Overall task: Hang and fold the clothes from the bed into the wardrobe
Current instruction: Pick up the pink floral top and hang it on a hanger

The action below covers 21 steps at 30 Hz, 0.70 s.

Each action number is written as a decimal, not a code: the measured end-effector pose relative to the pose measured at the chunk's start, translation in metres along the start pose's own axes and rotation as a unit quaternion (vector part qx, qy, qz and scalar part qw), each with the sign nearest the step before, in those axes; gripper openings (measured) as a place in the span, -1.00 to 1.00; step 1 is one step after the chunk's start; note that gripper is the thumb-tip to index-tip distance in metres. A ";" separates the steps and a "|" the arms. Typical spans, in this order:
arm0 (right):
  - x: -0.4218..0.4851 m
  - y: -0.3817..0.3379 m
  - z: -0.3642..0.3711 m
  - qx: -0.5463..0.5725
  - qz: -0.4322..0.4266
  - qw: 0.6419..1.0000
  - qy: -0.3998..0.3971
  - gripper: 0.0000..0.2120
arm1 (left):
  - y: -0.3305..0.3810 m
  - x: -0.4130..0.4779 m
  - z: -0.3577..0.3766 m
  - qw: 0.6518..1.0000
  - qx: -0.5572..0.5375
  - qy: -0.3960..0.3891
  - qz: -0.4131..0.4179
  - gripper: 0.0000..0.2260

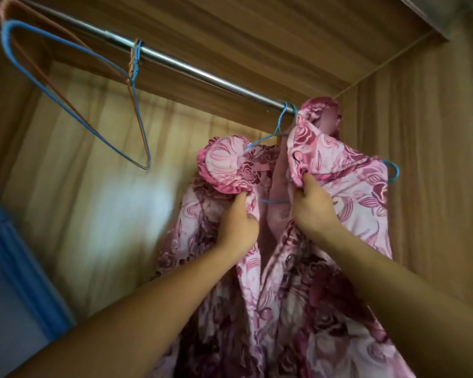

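Pink floral garment (347, 192) hangs on blue wire hanger (280, 124) on the wardrobe rail (191, 70), front open. Left hand (239, 225) pinches the left front edge below the collar; right hand (313, 207) pinches the right edge. Two empty hangers (74, 77) hang further left.

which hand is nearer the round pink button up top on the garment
Right. The right hand grips the garment edge just below the button; the left hand holds the opposite front, across the opening.

wardrobe (434, 159): wood-grain panels | back panel (93, 192): soft light patch | lower left: blue surface (8, 282)
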State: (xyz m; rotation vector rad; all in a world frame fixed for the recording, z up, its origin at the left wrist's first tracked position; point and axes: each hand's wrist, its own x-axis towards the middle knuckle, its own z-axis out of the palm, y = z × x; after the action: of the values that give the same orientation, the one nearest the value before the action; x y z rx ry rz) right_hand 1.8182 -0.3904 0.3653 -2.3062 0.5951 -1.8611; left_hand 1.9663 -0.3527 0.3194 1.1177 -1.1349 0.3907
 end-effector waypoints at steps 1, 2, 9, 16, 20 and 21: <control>0.007 -0.003 0.004 0.010 0.004 1.000 -0.018 -0.85 | 0.002 -0.001 0.000 1.000 -0.005 -0.017 -0.001 -0.39; 0.011 -0.006 0.008 0.020 0.005 0.999 -0.039 -0.84 | 0.004 -0.001 0.000 0.999 -0.008 -0.033 -0.002 -0.37; 0.009 0.008 0.029 0.081 0.008 0.981 -0.173 -0.82 | -0.012 -0.006 -0.003 0.991 0.059 -0.114 0.042 -0.42; -0.021 0.041 0.027 -0.055 -0.022 0.980 -0.191 -0.86 | -0.035 -0.026 -0.001 0.981 0.137 -0.107 0.084 -0.39; -0.031 0.050 0.019 -0.128 -0.046 0.979 -0.154 -0.83 | -0.037 -0.026 -0.005 0.979 0.154 -0.107 0.079 -0.39; -0.038 0.050 0.018 -0.134 -0.050 0.978 -0.153 -0.82 | -0.037 -0.030 -0.006 0.978 0.163 -0.112 0.071 -0.39</control>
State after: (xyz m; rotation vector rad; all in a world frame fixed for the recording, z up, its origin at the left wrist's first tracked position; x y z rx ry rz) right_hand 1.8174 -0.4251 0.3097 -2.7708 0.7356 -1.4922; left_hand 1.9841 -0.3565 0.2747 1.3969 -1.3892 0.5890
